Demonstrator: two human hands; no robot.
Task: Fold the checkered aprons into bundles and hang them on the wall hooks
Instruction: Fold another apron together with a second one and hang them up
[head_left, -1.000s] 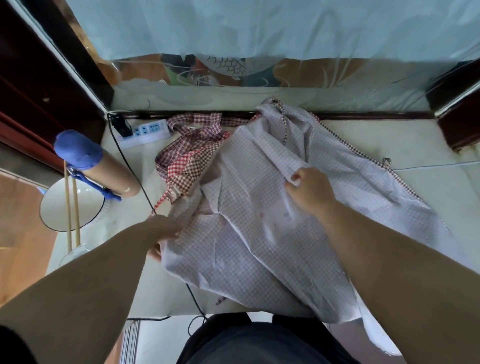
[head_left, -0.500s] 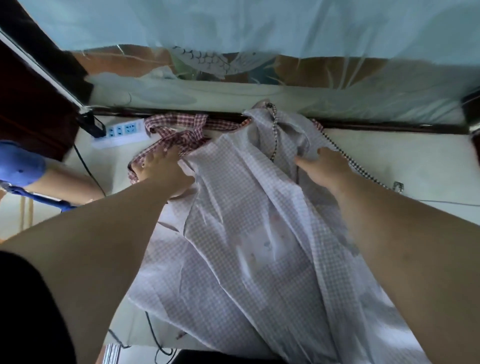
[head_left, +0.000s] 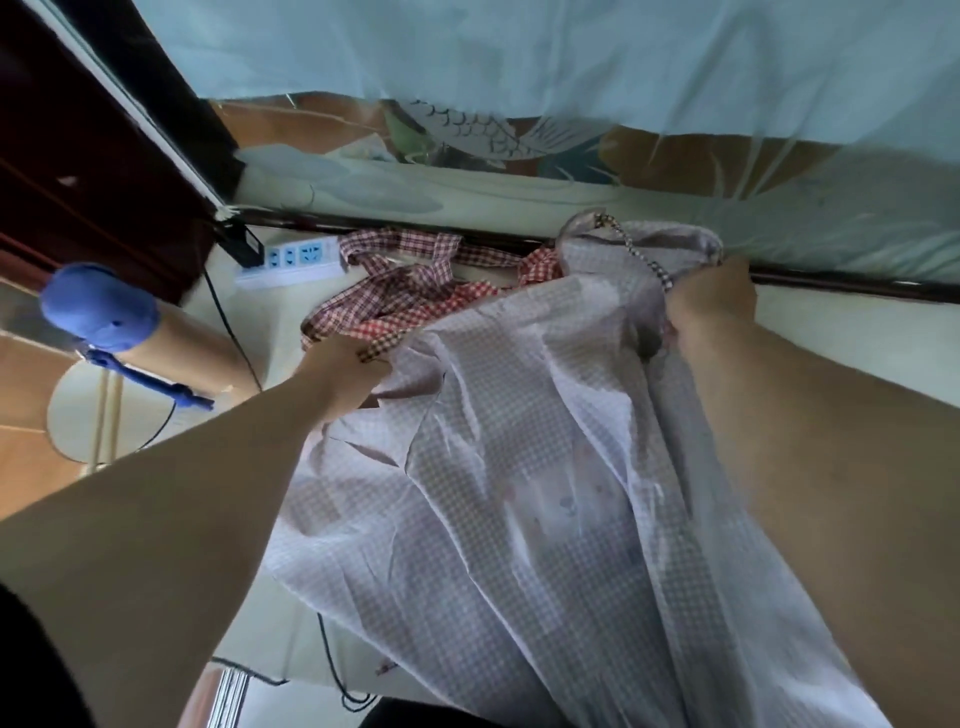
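Note:
A large pale lilac checkered apron (head_left: 519, 493) lies spread over the table and hangs toward me. Its dark checkered trim strap (head_left: 641, 260) runs along the far top end. My left hand (head_left: 343, 371) grips the apron's left edge by the trim. My right hand (head_left: 711, 306) holds the bunched top part near the far wall. A red-and-white checkered apron (head_left: 410, 301) lies crumpled behind the pale one, between my hands and the wall.
A white power strip (head_left: 291, 262) with a black plug sits at the far left, its cable (head_left: 228, 322) trailing over the pale table (head_left: 857, 332). A blue-capped cardboard tube (head_left: 135, 332) and a round fan base (head_left: 98, 410) stand left. A painted wall panel (head_left: 467, 140) rises behind.
My left hand came off the red checkered apron and took the pale apron's left edge. My right hand moved farther up to the bunched top end by the wall.

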